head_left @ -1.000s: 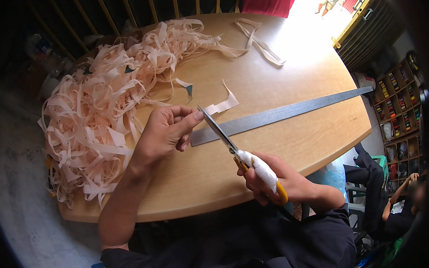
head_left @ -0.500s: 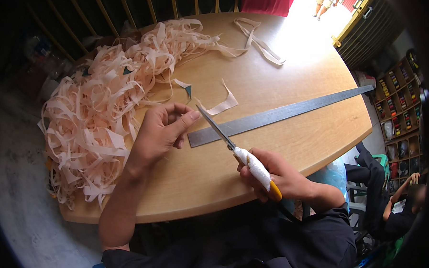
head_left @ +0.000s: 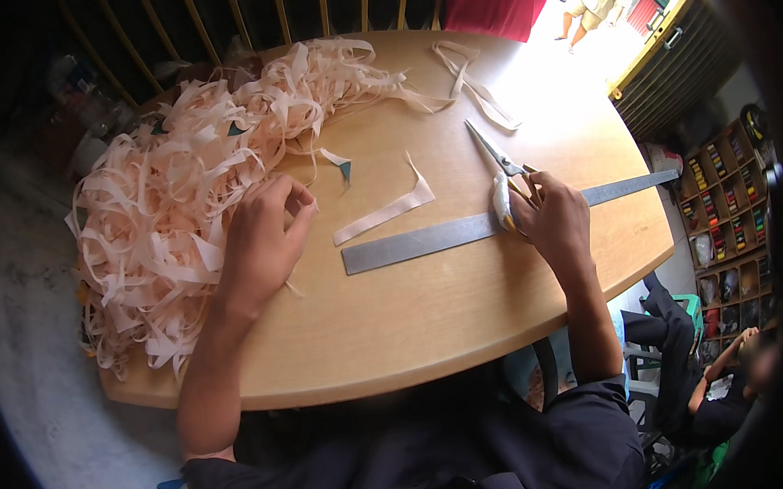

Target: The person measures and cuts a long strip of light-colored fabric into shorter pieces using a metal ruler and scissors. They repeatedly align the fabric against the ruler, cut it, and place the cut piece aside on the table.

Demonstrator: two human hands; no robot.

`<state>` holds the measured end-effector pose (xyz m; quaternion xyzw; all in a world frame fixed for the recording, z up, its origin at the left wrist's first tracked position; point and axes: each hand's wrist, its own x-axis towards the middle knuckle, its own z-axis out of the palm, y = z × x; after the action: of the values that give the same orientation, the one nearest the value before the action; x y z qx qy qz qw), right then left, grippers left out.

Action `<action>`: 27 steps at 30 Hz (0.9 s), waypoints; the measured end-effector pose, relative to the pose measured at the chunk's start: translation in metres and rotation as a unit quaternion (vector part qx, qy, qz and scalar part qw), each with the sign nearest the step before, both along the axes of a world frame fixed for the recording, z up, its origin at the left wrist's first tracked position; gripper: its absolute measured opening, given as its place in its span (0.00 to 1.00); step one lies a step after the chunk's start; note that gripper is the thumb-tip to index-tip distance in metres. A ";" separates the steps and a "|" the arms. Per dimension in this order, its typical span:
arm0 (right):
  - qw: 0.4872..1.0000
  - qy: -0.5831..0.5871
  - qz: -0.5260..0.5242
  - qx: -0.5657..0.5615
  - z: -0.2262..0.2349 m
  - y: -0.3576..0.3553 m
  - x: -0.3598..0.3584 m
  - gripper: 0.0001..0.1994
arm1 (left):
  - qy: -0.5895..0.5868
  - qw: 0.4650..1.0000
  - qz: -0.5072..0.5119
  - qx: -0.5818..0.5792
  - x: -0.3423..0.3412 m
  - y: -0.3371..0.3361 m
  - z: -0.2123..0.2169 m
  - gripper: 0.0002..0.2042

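My right hand [head_left: 552, 216] grips a pair of scissors [head_left: 492, 148] with white wrapping and yellow on the handles. The blades point away toward the table's far side, above a long steel ruler [head_left: 426, 246]. My left hand [head_left: 269, 237] has its fingers curled, thumb and forefinger close together, at the right edge of a big tangled heap of pale peach fabric strips [head_left: 172, 219]. Whatever the left fingers may hold is too small or hidden. Between the hands lies a bent peach fabric scrap [head_left: 386, 217]. Beyond it rests a small white and teal scrap [head_left: 340, 165].
The wooden table [head_left: 395, 323] has a curved edge. A looped peach strip [head_left: 486, 100] lies at its far side. Metal bars [head_left: 281, 13] and a red cloth [head_left: 495, 8] stand behind. At right, a shelf [head_left: 726, 199] holds colourful spools, and another person [head_left: 717, 396] sits below it.
My right hand has moved away from me and to the right, carrying the scissors, which now lean over the ruler. The left hand has drawn back left toward the heap.
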<state>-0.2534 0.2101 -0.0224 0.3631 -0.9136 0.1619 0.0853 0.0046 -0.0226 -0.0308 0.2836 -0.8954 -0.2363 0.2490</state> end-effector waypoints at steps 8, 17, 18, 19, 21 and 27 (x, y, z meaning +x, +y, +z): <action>0.999 -0.024 -0.004 0.045 0.000 0.001 0.000 0.15 | 0.035 0.986 -0.009 0.162 -0.004 0.010 0.002 0.06; 0.996 -0.002 0.000 0.091 0.011 -0.006 0.013 0.16 | 0.102 0.924 -0.068 0.361 -0.011 0.014 0.000 0.12; 0.996 0.010 -0.002 0.090 0.013 -0.007 0.015 0.17 | 0.103 0.923 -0.065 0.366 -0.011 0.014 0.000 0.12; 0.995 0.018 -0.017 0.099 0.015 -0.008 0.019 0.17 | 0.104 0.921 -0.062 0.370 -0.010 0.014 0.002 0.12; 0.997 0.016 0.024 0.068 0.020 -0.012 0.028 0.18 | 0.114 0.912 -0.061 0.388 -0.009 0.014 0.005 0.12; 0.941 -0.050 0.321 0.093 0.012 -0.031 0.086 0.34 | 0.130 0.888 -0.067 0.437 -0.006 0.005 0.008 0.13</action>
<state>-0.1672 0.1796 -0.0105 0.6345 -0.7629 0.1126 -0.0515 -0.0016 -0.0172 -0.0230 0.2700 -0.6782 -0.6543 0.1976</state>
